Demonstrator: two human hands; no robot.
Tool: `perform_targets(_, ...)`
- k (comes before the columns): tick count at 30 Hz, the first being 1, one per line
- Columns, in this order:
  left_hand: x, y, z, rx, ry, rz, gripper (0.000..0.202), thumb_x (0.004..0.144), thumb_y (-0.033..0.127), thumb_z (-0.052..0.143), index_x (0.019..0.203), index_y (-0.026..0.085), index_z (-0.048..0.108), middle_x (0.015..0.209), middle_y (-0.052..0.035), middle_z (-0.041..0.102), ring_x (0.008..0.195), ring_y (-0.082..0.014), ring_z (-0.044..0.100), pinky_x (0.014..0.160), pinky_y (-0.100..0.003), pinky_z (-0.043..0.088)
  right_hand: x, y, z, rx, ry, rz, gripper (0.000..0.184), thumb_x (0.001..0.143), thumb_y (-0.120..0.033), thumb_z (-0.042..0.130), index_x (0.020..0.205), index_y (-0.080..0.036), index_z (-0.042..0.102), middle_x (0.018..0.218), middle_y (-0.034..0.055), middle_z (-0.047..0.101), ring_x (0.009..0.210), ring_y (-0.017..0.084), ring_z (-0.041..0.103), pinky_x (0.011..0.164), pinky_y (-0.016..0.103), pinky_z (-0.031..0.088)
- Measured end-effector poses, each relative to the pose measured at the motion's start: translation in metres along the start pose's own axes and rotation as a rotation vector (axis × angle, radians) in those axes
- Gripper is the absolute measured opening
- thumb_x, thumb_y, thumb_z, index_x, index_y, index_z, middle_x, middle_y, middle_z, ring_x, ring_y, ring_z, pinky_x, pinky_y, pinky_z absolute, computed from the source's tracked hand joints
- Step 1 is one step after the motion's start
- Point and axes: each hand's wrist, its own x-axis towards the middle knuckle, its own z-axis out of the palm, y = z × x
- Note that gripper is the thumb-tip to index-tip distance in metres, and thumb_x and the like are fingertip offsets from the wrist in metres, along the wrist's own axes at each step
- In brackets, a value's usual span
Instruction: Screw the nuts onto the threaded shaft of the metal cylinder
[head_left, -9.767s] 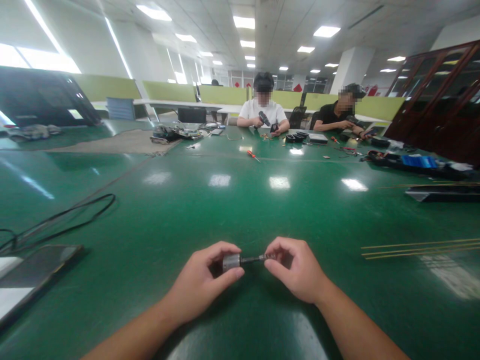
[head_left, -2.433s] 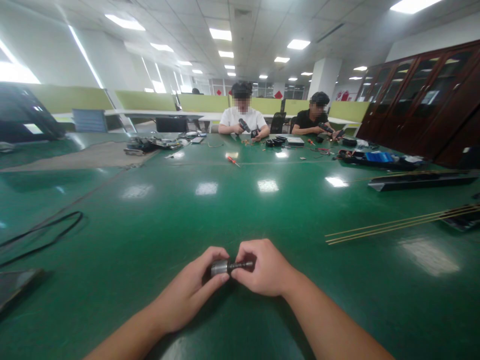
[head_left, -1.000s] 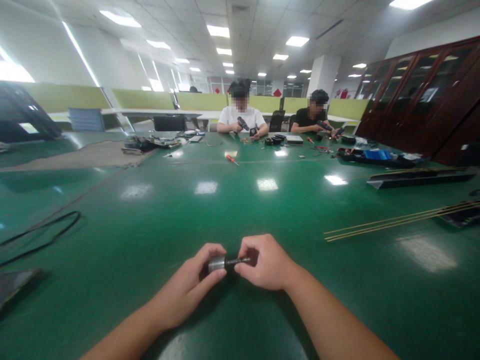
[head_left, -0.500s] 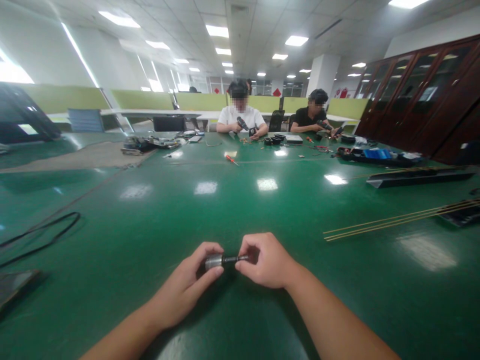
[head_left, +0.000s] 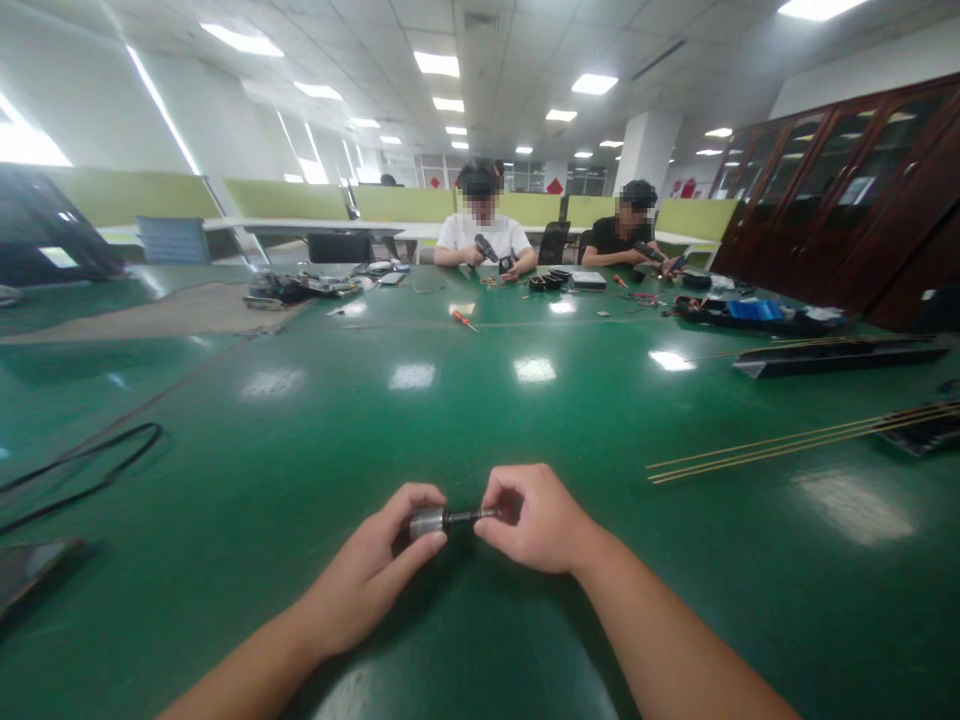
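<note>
Cylinder: small silver cylinder [head_left: 426, 522], lying sideways, held low over the green surface [head_left: 480, 410] at the near middle; whether it touches the surface cannot be told.
Shaft: thin dark shaft [head_left: 471, 517] runs level out of the cylinder's right end and into the fingers of the right hand.
Left hand: left hand [head_left: 375, 565] comes in from the near left; its grip is clenched on the cylinder, with the thumb on the near side and the forefinger over the top.
Right hand: right hand [head_left: 536, 520] comes in from the near right; its grip pinches the right end of the shaft between thumb and curled fingers, and the tip is hidden.
Rods: thin yellow rods [head_left: 787, 445] lie on the surface to the right, well apart from the hands.
Cable: black cable [head_left: 90, 470] loops on the surface at the left.
Screwdriver: red-handled screwdriver [head_left: 463, 320] lies far off, near the middle.
Co-workers: person in a white shirt [head_left: 484, 235] and person in a black shirt [head_left: 626, 238] sit at the far side, hands on small tools, with loose parts about them.
</note>
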Motion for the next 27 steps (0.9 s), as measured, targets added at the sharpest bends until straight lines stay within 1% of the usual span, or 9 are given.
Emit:
perform_targets(6, 0.000, -0.003, 0.000, -0.007, 0.021, -0.018, 0.027, 0.097, 0.042, 0.050, 0.116, 0.024, 0.055, 0.101, -0.0015, 0.064, 0.091, -0.0201, 0.062, 0.082, -0.029, 0.047, 0.001, 0.001, -0.004, 0.065, 0.006, 0.030, 0.013, 0.071, -0.019, 0.072, 0.069, -0.019, 0.059, 0.061, -0.0036, 0.059, 0.054, 0.011, 0.053, 0.053, 0.021, 0.038)
perform_targets(9, 0.001, -0.006, -0.001, 0.007, 0.019, -0.010, 0.030, 0.097, 0.043, 0.051, 0.119, 0.024, 0.055, 0.105, -0.0027, 0.066, 0.092, -0.0206, 0.064, 0.084, -0.030, 0.049, 0.000, 0.003, -0.004, 0.072, 0.012, 0.028, 0.013, 0.071, -0.018, 0.071, 0.068, -0.019, 0.059, 0.062, -0.0036, 0.060, 0.054, 0.011, 0.053, 0.053, 0.021, 0.039)
perform_targets(13, 0.001, -0.013, -0.001, 0.008, 0.016, -0.015, 0.036, 0.095, 0.045, 0.053, 0.125, 0.025, 0.058, 0.115, -0.0056, 0.068, 0.103, -0.0250, 0.065, 0.093, -0.034, 0.052, 0.000, 0.005, -0.004, 0.078, 0.010, 0.034, 0.012, 0.071, -0.019, 0.071, 0.069, -0.019, 0.059, 0.062, -0.0035, 0.060, 0.054, 0.011, 0.053, 0.053, 0.021, 0.039)
perform_targets(16, 0.002, -0.017, -0.001, 0.007, 0.012, -0.016, 0.040, 0.094, 0.046, 0.055, 0.128, 0.026, 0.062, 0.123, -0.0065, 0.069, 0.111, -0.0280, 0.064, 0.101, -0.039, 0.049, 0.000, 0.005, -0.004, 0.080, 0.013, 0.032, 0.012, 0.071, -0.019, 0.071, 0.070, -0.019, 0.059, 0.062, -0.0035, 0.060, 0.055, 0.011, 0.053, 0.053, 0.021, 0.039)
perform_targets(18, 0.002, -0.018, -0.002, 0.010, 0.007, -0.013, 0.040, 0.093, 0.047, 0.057, 0.128, 0.028, 0.064, 0.125, -0.0060, 0.069, 0.114, -0.0285, 0.064, 0.104, -0.040, 0.048, 0.000, 0.004, -0.005, 0.080, 0.015, 0.035, 0.012, 0.071, -0.019, 0.071, 0.070, -0.019, 0.059, 0.062, -0.0036, 0.060, 0.054, 0.011, 0.053, 0.053, 0.021, 0.039)
perform_targets(22, 0.003, -0.017, -0.003, -0.012, 0.016, -0.018, 0.038, 0.091, 0.047, 0.061, 0.123, 0.029, 0.069, 0.121, -0.0049, 0.072, 0.111, -0.0281, 0.066, 0.102, -0.040, 0.050, 0.000, 0.005, -0.007, 0.086, 0.007, 0.052, 0.013, 0.070, -0.020, 0.072, 0.069, -0.018, 0.060, 0.060, -0.0037, 0.059, 0.052, 0.011, 0.051, 0.052, 0.021, 0.039)
perform_targets(27, 0.005, -0.019, -0.009, -0.060, 0.095, -0.084, 0.043, 0.089, 0.053, 0.063, 0.121, 0.026, 0.069, 0.119, -0.0068, 0.072, 0.109, -0.0299, 0.065, 0.102, -0.042, 0.048, 0.000, 0.005, -0.008, 0.086, 0.004, 0.067, 0.013, 0.070, -0.020, 0.072, 0.069, -0.018, 0.060, 0.059, -0.0035, 0.060, 0.053, 0.011, 0.052, 0.051, 0.021, 0.038)
